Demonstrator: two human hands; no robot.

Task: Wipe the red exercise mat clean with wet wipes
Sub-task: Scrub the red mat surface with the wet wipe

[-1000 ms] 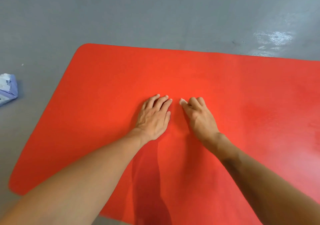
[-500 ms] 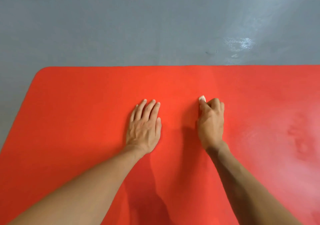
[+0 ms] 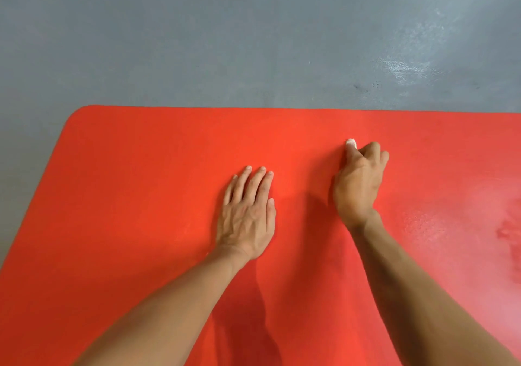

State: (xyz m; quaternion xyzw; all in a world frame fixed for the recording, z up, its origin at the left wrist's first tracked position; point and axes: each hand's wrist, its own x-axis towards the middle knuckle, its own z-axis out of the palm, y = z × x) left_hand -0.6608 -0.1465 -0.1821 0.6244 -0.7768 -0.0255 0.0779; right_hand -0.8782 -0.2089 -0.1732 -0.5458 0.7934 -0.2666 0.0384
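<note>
The red exercise mat (image 3: 141,196) lies flat on the grey floor and fills the lower part of the view. My left hand (image 3: 248,213) rests palm down on it with fingers straight and together. My right hand (image 3: 358,182) is to the right of it, fingers curled round a small white wet wipe (image 3: 351,141). Only a bit of the wipe shows past my fingers, pressed on the mat near its far edge. The mat's right part looks shiny and damp, with a darker smear (image 3: 507,230).
Grey floor (image 3: 225,41) stretches beyond the mat's far edge and to its left, with a glossy patch (image 3: 406,69) at the upper right. The mat's rounded far-left corner (image 3: 84,112) is in view.
My right hand has slid to the right across the mat with the wipe, away from my left hand. The view has shifted right, so the wipes pack on the left floor is out of sight.
</note>
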